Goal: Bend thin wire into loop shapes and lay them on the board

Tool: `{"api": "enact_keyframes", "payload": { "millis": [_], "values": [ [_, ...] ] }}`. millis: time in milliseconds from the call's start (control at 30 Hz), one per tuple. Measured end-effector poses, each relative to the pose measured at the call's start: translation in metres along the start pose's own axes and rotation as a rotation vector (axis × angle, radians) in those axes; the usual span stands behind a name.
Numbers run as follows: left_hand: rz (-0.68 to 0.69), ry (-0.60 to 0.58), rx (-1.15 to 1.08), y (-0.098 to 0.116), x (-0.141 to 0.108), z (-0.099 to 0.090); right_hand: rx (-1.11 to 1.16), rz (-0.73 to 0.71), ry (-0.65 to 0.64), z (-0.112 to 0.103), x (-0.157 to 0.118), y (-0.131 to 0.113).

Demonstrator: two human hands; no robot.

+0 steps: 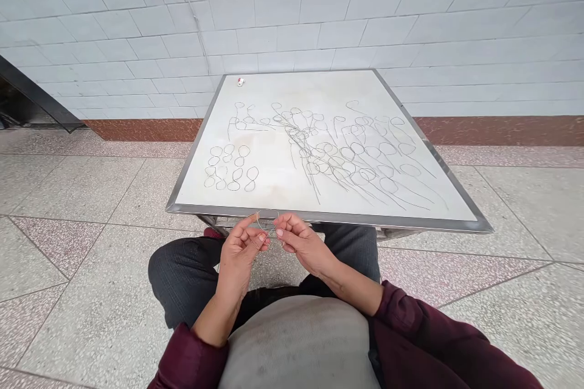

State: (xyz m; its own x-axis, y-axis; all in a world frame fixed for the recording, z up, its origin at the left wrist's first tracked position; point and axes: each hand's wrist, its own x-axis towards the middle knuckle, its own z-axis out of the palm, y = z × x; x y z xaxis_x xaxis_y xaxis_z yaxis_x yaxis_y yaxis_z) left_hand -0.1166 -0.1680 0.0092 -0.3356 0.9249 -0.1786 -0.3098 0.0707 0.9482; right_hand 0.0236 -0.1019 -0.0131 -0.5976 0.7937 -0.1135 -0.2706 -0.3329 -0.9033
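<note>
In front of the table's near edge, my left hand and my right hand pinch one thin wire between them. The wire curves into a loop above my fingertips. Both thumbs press against the index fingers, and the ends of the wire are partly hidden by the fingers. On the white tabletop, left of centre, lie several wire figure-eights in a loose group. To the right spreads a tangled pile of wires, each with a loop at one end and a long straight tail.
The white table has a grey metal rim and stands near a tiled wall. A small red and white object sits at its far left corner. My legs are bent under the near edge. Speckled floor surrounds the table.
</note>
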Motion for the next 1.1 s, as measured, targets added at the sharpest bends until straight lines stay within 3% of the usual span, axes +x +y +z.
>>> {"api": "enact_keyframes", "payload": {
  "millis": [367, 667, 867, 1100],
  "values": [
    [0.018, 0.042, 0.104, 0.0042, 0.0011, 0.0000, -0.004, 0.053, -0.062, 0.0004, 0.0013, 0.0035],
    [0.027, 0.044, 0.108, -0.0002, 0.0015, 0.0010, 0.041, 0.089, -0.035, 0.0049, 0.0018, 0.0028],
    [0.031, 0.035, 0.017, -0.0038, 0.0010, 0.0059, 0.052, 0.081, -0.069, 0.0031, 0.0018, 0.0066],
    [0.020, 0.065, 0.068, -0.0014, -0.0013, 0.0066, 0.031, 0.083, -0.116, 0.0041, 0.0009, 0.0093]
  ]
}}
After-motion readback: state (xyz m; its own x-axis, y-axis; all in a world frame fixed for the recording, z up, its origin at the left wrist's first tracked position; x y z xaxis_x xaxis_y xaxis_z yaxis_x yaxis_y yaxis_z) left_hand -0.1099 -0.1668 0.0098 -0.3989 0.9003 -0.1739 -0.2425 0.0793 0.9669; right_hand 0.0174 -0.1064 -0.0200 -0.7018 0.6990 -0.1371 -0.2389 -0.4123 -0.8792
